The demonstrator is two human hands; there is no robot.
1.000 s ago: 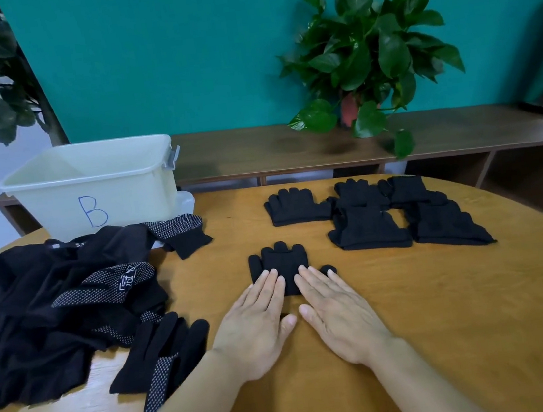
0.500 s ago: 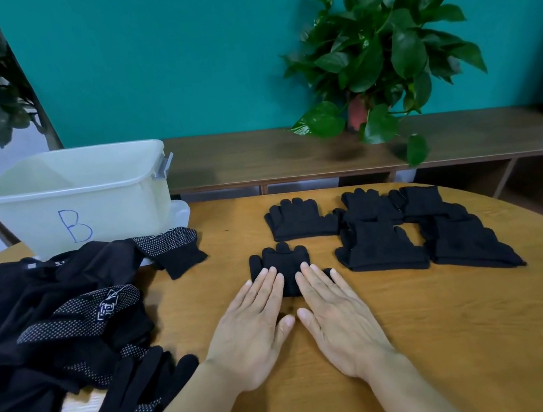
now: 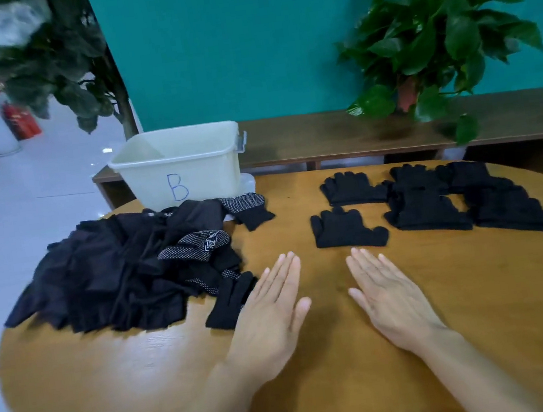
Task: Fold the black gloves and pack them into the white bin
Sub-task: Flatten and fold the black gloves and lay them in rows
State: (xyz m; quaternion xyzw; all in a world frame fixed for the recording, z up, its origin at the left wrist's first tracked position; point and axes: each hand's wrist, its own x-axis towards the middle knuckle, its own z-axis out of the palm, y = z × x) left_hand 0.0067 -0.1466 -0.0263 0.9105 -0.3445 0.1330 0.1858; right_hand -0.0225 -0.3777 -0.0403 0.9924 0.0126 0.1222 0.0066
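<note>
Both hands lie flat on the round wooden table [image 3: 322,389], fingers straight, grasping nothing: left hand [image 3: 270,313] beside a loose glove [image 3: 231,302], right hand [image 3: 389,297] just short of a folded glove [image 3: 345,229]. Further folded gloves [image 3: 435,201] sit in rows to the right. A heap of unfolded black gloves [image 3: 116,271] occupies the left side, reaching the front of the white bin [image 3: 181,162] marked "B". A potted plant [image 3: 430,36] stands on the bench [image 3: 323,136] behind.

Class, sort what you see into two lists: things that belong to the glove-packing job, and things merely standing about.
Job: folded gloves, unfolded glove pile, white bin, left hand, right hand.
Standing about: potted plant, wooden bench, red extinguisher.
</note>
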